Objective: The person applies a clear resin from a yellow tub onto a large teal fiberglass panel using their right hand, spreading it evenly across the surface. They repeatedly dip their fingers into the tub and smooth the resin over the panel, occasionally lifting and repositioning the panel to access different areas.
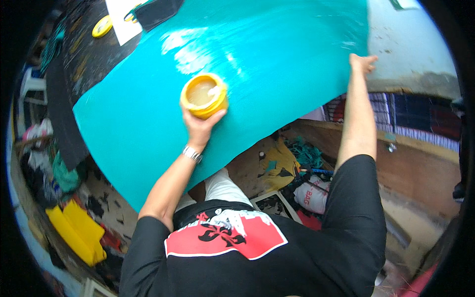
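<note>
My left hand (200, 129) is wrapped around a round yellow tub (216, 106), its top uncovered and a pale, cloudy substance inside. A small white patch shows at the tub's right inner rim. The tub is over a large turquoise sheet (277, 74), which has glossy, wet-looking streaks at its upper middle. My right arm reaches out to the sheet's right edge, where my right hand (363, 63) has its fingers stretched out. Whether those fingertips touch the sheet or the pale surface beside it, I cannot tell.
A yellow disc-shaped thing (102, 26), a white paper (121, 27) and scissors (130, 17) lie on the dark surface at upper left. Below, a white sack (311, 194) and fabric scraps (302, 151) litter the floor. Yellow material (76, 230) sits at lower left.
</note>
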A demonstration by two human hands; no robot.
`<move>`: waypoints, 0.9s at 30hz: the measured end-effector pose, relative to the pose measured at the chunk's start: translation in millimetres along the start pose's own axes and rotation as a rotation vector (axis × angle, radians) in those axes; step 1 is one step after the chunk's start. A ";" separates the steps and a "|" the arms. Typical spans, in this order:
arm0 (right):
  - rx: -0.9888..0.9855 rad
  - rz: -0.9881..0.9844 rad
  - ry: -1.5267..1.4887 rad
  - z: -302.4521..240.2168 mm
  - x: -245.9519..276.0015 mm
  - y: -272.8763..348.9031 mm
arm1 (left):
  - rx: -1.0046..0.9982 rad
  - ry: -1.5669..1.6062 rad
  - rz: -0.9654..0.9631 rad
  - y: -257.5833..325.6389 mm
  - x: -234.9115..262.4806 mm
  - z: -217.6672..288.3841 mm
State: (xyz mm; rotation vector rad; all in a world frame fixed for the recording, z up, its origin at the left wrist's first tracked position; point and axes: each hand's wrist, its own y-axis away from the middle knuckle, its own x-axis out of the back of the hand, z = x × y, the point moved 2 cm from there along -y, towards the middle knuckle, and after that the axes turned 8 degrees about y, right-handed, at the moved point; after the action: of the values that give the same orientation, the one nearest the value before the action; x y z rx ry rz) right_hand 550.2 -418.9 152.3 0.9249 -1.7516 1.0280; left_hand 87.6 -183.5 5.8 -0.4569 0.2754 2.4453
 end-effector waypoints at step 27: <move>1.047 -0.887 -0.476 -66.4 86.2 619.7 | -0.354 -0.449 -0.105 -11.0 328.6 160.6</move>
State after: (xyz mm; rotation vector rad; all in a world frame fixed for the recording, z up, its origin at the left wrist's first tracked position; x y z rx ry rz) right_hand -8.8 -136.7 91.5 2.4646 -0.7798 1.1046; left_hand -190.8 53.2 25.1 -0.0550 -0.3645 2.4165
